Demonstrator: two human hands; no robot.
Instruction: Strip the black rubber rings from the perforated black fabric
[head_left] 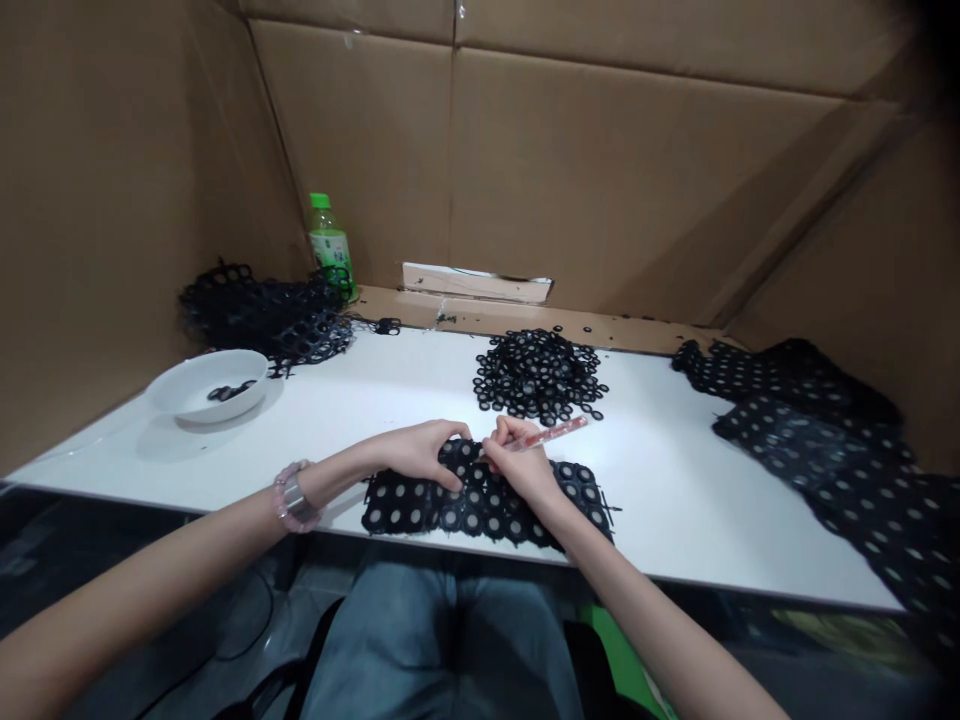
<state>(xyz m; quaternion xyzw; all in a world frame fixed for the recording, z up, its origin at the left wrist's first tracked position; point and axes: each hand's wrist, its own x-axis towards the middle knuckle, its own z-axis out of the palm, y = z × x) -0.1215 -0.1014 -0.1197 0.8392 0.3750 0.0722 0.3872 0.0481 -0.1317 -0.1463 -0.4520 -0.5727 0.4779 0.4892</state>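
Two hands work on one black dotted sheet (480, 510) lying at the front edge of the white table (675, 500). The left hand (420, 450) rests open across the sheet; the right hand (521, 462) closes on one red pen (551, 433). Farther back stand one pile of black rings (538, 377), one white bowl (208, 387) and one bottle (331, 245). One black heap (262, 315) lies left; black sheets (817, 450) spill over the right edge.

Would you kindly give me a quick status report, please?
Left hand pressing black perforated sheet; right hand gripping pink pen-like tool; loose black ring pile beyond, apart.
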